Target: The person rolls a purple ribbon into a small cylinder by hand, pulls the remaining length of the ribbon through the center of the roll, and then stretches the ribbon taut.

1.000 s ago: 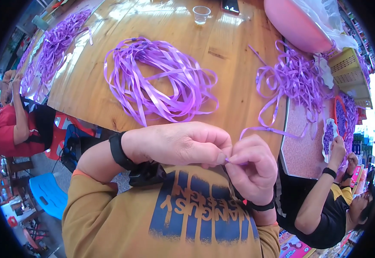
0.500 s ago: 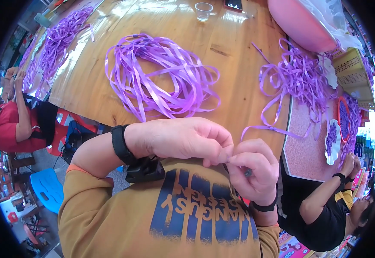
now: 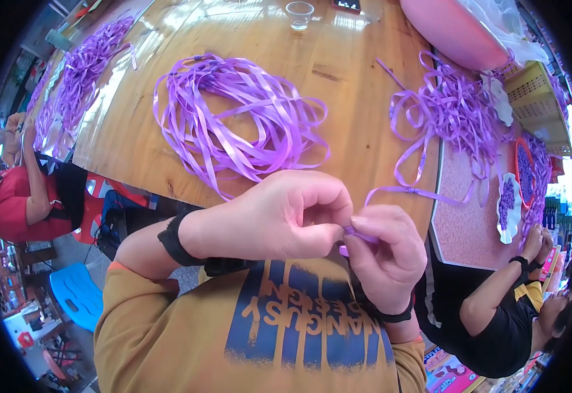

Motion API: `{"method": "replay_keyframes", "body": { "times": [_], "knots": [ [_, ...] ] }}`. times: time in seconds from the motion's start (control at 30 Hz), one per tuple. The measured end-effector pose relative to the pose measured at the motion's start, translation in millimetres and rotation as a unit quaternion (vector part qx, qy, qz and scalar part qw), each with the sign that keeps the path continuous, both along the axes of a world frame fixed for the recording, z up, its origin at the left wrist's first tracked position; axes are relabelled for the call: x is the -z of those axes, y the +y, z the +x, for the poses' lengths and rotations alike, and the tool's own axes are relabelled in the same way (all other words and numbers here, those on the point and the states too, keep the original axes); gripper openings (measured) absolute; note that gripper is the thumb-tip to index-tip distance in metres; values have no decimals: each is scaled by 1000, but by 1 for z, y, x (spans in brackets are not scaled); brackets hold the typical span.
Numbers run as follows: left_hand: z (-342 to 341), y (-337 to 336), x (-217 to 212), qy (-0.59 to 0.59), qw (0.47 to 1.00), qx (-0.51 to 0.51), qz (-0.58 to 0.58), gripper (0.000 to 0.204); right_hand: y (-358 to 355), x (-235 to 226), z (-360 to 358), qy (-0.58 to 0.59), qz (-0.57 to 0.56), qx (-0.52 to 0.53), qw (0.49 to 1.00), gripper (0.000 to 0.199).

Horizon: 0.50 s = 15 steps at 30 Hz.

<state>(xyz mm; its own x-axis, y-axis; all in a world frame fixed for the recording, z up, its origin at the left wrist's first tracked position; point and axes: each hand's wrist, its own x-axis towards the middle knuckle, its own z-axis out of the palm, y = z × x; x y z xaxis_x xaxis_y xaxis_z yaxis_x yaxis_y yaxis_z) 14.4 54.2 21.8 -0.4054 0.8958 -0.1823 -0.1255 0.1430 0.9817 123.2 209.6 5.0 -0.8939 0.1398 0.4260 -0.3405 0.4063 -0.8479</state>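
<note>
My left hand (image 3: 276,213) and my right hand (image 3: 389,259) meet in front of my chest, by the near table edge. Thumb and forefinger of each are pinched together on a short stretch of purple ribbon (image 3: 349,230), most of it hidden by the fingers. Just beyond my left hand, a large looped bundle of purple ribbon (image 3: 289,134) lies on the wooden table (image 3: 358,124). A looser tangle of purple ribbon (image 3: 456,114) spreads to the right, one strand trailing toward my right hand.
A clear plastic cup (image 3: 299,16) and a phone (image 3: 347,5) lie at the far side. Far right are a pink basin (image 3: 456,33) and yellow baskets (image 3: 538,108). More ribbon (image 3: 93,59) heaps at far left. One person (image 3: 502,314) works at right, another (image 3: 17,203) at left.
My left hand has turned and its finger loop has opened wider. A bit of purple ribbon now shows between my fingertips. The whole view has shifted slightly.
</note>
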Motion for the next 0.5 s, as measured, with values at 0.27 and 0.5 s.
{"method": "replay_keyframes", "body": {
  "times": [0.27, 0.5],
  "knots": [
    [4, 4, 12, 297, 946, -67, 114, 10, -1, 4, 1, 18, -12, 1, 1000, 25],
    [1, 1, 10, 245, 968, -1, 54, 8, 5, 4, -2, -5, -39, -49, 998, 23]
  ]
}}
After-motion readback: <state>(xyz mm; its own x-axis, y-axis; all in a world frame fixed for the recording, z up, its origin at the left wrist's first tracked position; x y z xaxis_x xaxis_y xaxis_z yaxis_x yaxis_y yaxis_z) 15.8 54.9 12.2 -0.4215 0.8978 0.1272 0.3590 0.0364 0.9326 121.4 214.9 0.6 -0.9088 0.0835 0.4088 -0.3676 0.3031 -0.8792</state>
